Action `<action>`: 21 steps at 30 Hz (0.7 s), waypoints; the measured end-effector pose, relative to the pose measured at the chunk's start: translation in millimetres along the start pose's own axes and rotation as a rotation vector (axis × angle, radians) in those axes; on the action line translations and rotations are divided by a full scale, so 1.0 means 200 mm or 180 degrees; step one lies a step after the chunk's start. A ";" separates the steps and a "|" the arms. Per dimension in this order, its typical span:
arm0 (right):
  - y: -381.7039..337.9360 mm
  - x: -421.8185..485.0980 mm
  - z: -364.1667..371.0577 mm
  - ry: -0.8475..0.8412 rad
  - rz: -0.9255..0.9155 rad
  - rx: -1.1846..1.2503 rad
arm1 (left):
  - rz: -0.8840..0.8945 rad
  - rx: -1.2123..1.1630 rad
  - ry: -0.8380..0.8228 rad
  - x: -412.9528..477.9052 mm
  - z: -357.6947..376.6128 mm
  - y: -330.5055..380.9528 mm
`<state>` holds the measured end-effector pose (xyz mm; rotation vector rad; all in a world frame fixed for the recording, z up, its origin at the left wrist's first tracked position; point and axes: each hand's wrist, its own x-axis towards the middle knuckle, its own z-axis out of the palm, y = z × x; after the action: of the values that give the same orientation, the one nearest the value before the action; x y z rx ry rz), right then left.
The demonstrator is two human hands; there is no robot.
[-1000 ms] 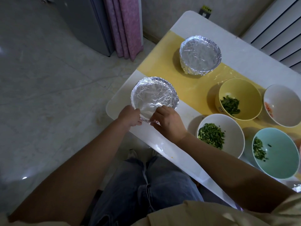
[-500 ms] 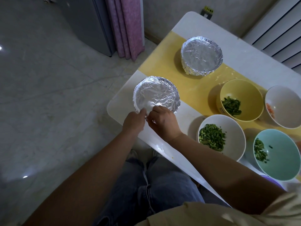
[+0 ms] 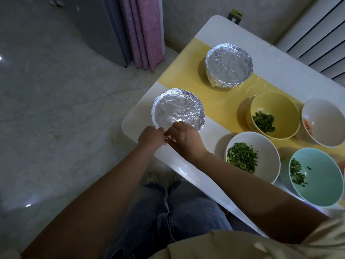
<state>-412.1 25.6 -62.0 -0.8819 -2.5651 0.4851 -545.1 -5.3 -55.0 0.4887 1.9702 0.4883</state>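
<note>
Left hand (image 3: 150,136) has joined right hand (image 3: 186,139) pinching foil dish (image 3: 177,109) on table (image 3: 210,131).

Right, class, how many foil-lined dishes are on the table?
2. The near dish sits at the table's left corner, left hand and right hand pinching its rim; the far dish is on the yellow mat. Others may be off-frame.

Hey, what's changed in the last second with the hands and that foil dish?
The left hand and right hand have drawn together. A second ago a stretch of foil showed between them; now they touch at the near rim of the foil-covered dish, both pinching its foil edge. The dish itself, the second foil-covered dish and the white bowl of chopped greens stayed put.
</note>
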 end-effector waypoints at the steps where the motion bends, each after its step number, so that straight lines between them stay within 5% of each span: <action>1: 0.02 -0.01 -0.01 -0.0068 -0.0081 0.0011 | 0.0048 0.0075 -0.0046 0.01 -0.02 0.00; 14: 0.05 -0.02 0.01 -0.0003 -0.0152 -0.0195 | -0.0441 -0.1280 -0.0343 -0.05 0.01 0.02; 21: 0.02 -0.02 0.02 0.0039 -0.0033 -0.0070 | -0.0322 -0.1129 -0.0287 -0.06 0.02 0.01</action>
<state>-408.9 25.6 -67.6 -0.8759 -2.5674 0.4478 -536.2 -8.5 -46.6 0.1829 1.7630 0.7210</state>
